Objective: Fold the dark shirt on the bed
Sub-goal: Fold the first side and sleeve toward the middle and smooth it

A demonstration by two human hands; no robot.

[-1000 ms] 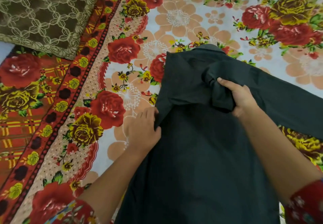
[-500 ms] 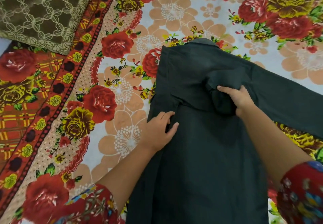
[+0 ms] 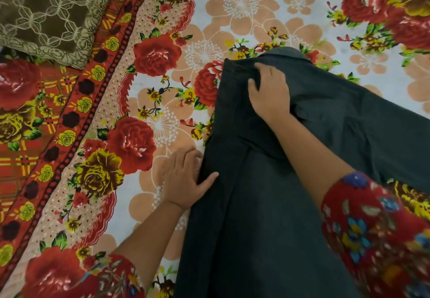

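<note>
The dark grey cloth shirt [image 3: 267, 216] lies on the floral-sheeted bed [image 3: 162, 123], long axis running from the collar at upper centre to the bottom edge, one sleeve stretching right. The right hand [image 3: 267, 93] presses flat near the collar. The left hand [image 3: 186, 179], fingers relaxed, rests at the left folded edge, thumb on the cloth.

Shirt [image 3: 267, 216] on bedsheet [image 3: 209, 18]; cushion [image 3: 46, 11] far left.
</note>
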